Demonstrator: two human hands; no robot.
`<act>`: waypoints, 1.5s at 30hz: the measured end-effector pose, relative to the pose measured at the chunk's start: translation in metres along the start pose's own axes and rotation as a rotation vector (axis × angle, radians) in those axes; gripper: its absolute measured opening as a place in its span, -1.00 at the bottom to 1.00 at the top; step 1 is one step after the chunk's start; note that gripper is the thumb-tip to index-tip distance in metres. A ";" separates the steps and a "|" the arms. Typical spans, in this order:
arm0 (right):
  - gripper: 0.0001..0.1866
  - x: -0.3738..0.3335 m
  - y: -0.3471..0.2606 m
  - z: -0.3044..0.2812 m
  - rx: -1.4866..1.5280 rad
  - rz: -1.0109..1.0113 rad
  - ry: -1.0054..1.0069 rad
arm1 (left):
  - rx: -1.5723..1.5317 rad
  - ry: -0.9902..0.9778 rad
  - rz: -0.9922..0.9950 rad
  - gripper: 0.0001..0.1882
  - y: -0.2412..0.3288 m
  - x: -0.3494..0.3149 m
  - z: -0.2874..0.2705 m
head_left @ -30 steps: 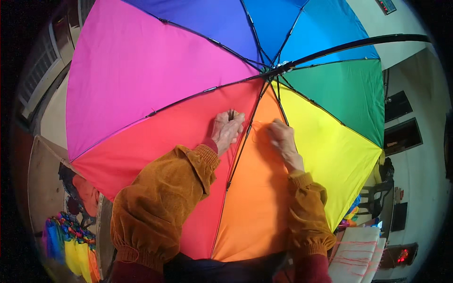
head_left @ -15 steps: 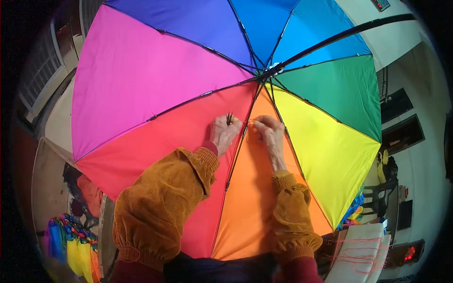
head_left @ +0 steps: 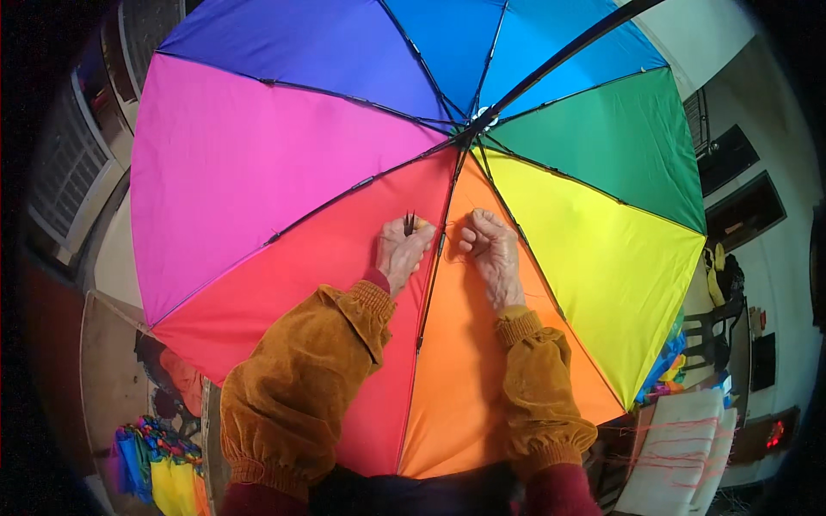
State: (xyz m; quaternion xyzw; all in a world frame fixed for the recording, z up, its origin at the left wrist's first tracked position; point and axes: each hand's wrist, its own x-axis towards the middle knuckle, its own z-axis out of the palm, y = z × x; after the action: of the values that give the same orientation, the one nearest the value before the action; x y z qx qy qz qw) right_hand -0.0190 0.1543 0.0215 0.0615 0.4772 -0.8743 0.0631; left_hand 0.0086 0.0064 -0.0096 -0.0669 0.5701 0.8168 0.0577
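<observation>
An open rainbow umbrella (head_left: 249,181) spreads before me, its inner side with the dark ribs facing me. My left hand (head_left: 401,254) is closed at the red panel, beside the rib (head_left: 441,241) between red and orange. Two dark pointed tips of small thread snips (head_left: 409,224) stick up out of its fingers. Across that rib, over the orange panel (head_left: 456,370), my right hand (head_left: 494,254) is pinched shut on a thin thread. Whether a needle is in the pinch is too small to see. The black shaft (head_left: 568,53) slants up to the right from the hub.
Folded rainbow umbrellas (head_left: 163,464) hang at the lower left. At the lower right stands a pale padded board (head_left: 675,443) with red threads laid across it. A dark chair (head_left: 714,335) and more colourful fabric (head_left: 667,365) are behind the umbrella's right edge.
My right hand has drawn slightly up and away from the rib, its fingers curled tighter. The umbrella's hub has shifted left in view and its shaft stands steeper. My left hand stays beside the rib.
</observation>
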 end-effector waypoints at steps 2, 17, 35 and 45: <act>-0.90 -0.003 -0.001 0.007 -0.015 -0.007 0.018 | 0.016 0.019 0.014 -0.84 0.001 0.000 0.002; -0.91 -0.063 -0.113 -0.038 -0.272 -0.304 0.221 | 0.450 0.055 0.450 -0.80 -0.002 -0.002 0.014; -0.78 -0.076 -0.151 -0.080 -0.929 -0.431 0.332 | 0.409 0.025 0.316 -0.86 -0.012 0.004 -0.003; -0.82 0.001 0.009 -0.006 -1.460 -0.542 -0.105 | -0.209 -0.093 -0.081 -0.86 -0.009 0.005 -0.001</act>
State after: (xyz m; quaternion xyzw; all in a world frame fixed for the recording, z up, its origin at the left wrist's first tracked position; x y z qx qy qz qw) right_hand -0.0185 0.1543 0.0106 -0.1558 0.9266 -0.3256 -0.1056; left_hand 0.0049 0.0082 -0.0193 -0.0579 0.4753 0.8710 0.1098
